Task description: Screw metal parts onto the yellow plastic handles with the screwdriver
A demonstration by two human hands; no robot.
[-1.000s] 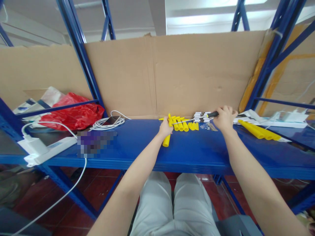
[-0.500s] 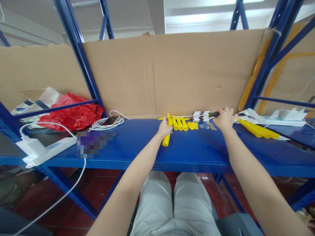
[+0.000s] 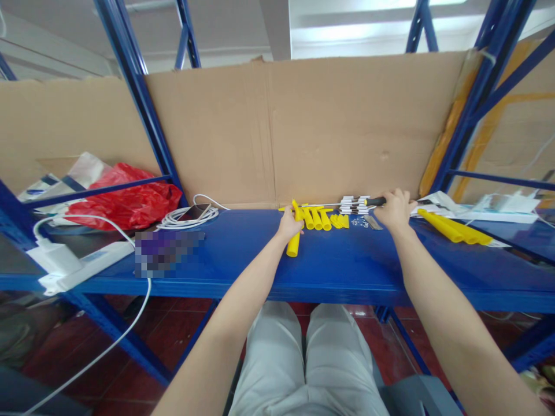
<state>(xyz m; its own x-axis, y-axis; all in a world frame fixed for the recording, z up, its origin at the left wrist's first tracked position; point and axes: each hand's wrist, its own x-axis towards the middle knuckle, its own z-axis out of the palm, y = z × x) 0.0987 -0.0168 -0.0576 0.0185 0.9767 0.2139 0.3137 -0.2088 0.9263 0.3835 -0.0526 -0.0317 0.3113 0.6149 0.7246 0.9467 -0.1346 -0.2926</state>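
Note:
My left hand is closed round a yellow plastic tube, which stands tilted on the blue shelf. My right hand grips a screwdriver by its black handle. Its thin metal shaft runs left toward the top of the tube. Between my hands lie several more yellow tubes, a small stack of white parts and some tiny screws.
Cardboard lines the back of the shelf. At the left lie a coiled white cable, a red bag and a white power strip. Long yellow tubes lie at the right. Blue uprights frame the bay.
The view has shifted slightly. Both hands keep their grips; the screwdriver shaft has levelled out and the tube sits a little more upright.

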